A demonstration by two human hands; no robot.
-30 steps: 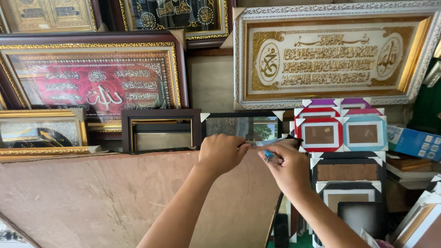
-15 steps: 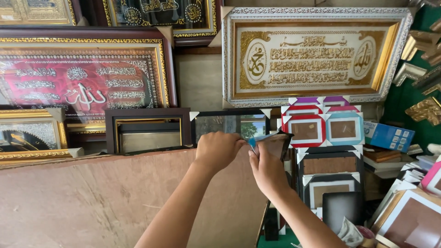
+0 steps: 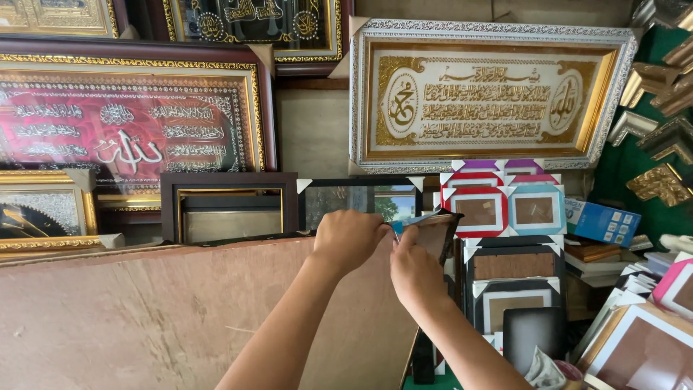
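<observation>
Just board corner (image 3: 433, 235) between hands (pinched)

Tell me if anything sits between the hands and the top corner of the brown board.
Nothing visible does. The left hand and right hand are both already at the top right corner of the brown board.

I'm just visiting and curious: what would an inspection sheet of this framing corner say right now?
Surface: large brown backing board, bare and a little scuffed.
Job's things: shiny brown strip at the board's top right corner, with a small blue tool at the fingers.
Clutter: small empty frames stacked at right; blue box.
Hands: left hand curled on the board's top edge; right hand pinching the strip.
Cables: nothing seen.
Surroundings: gold calligraphy panel, red calligraphy panel, moulding samples.
</observation>
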